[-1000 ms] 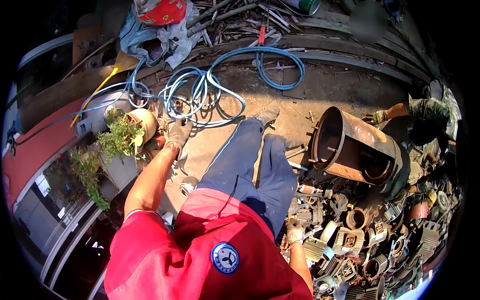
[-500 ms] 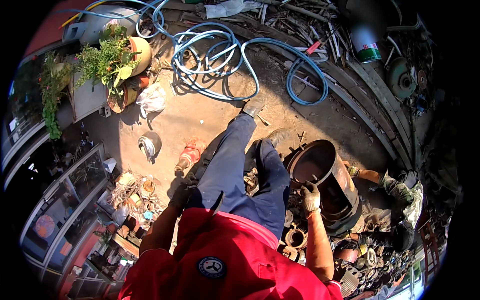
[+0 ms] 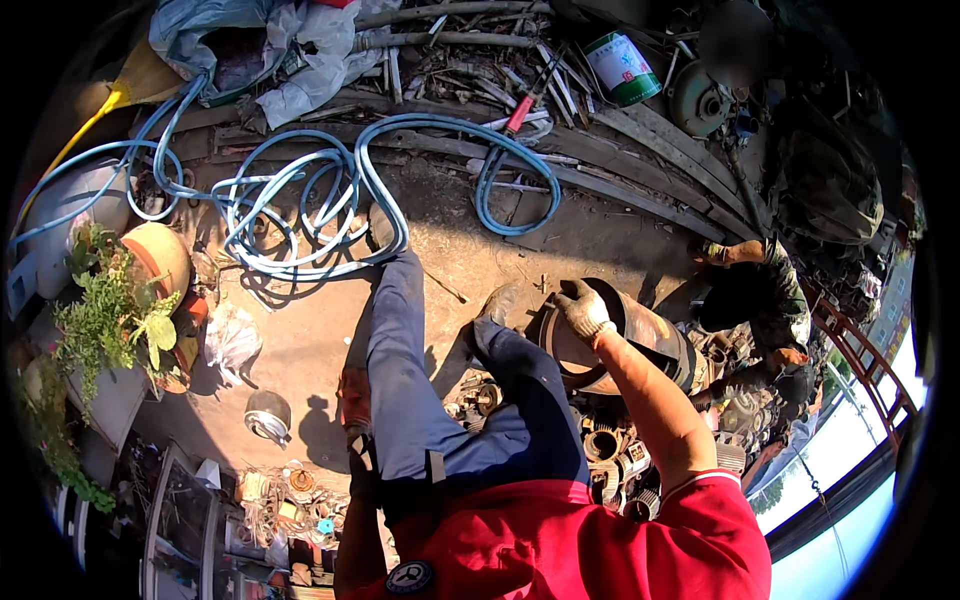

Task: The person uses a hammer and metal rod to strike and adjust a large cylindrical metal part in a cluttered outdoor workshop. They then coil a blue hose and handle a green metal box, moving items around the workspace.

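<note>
My right hand (image 3: 582, 308), in a pale work glove, has its fingers hooked over the rim of a rusty metal drum (image 3: 655, 330). The drum lies on its side, its open end toward my legs, with a large cutout in its wall. My left hand (image 3: 362, 458) hangs beside my left thigh in deep shadow, so its fingers do not show clearly. Close by it is a red tool-like object (image 3: 354, 396), its kind too dark to make out. Whether the hand grips it, I cannot tell.
Blue hose (image 3: 300, 262) lies coiled ahead. Boards (image 3: 690, 165) and a white-green can (image 3: 622, 68) lie beyond. A co-worker's camouflage sleeve (image 3: 785, 295) and gloved hand (image 3: 715, 252) are right of the drum. Scrap metal parts (image 3: 620, 455) spread nearby; potted plants (image 3: 110, 300) stand left.
My view has turned, so the hose, plants and pot have shifted left and down. My right hand stays on the drum's rim, and my right arm reaches farther forward.
</note>
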`<state>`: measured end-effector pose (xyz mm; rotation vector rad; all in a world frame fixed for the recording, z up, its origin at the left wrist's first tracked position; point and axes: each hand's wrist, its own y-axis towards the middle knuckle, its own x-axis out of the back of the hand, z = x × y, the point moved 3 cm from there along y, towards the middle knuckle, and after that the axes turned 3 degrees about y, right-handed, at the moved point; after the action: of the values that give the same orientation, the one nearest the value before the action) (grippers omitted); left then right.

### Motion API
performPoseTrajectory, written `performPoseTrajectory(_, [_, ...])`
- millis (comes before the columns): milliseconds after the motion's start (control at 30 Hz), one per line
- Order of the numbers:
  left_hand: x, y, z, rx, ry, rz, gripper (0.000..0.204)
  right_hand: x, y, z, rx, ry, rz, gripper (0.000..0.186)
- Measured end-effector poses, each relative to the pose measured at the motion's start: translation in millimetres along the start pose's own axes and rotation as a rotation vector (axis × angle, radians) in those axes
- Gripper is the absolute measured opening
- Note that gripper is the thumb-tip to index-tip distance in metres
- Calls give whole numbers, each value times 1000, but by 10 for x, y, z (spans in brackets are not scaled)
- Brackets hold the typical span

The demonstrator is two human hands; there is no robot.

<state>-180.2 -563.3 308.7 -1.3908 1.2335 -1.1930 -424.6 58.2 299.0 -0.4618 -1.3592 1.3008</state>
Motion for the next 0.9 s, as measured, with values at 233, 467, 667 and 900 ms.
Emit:
performPoseTrajectory(233, [230,494,-1064,36,47,-300,28,-211,2653,1397,135,-159,-305,60])
performPoseTrajectory(467, [449,730,-821,204,826,-106,44,-575,4591,2001,-136,-240,-429,54])
performPoseTrajectory(667, [-211,1148,-1278,35,572,-149,42,-339,4950,1282,37,-16,-445,38])
performPoseTrajectory(900, [-2232,860,-3830,-670,305,-234,33,-301,2887,1743,174,487,-408,41])
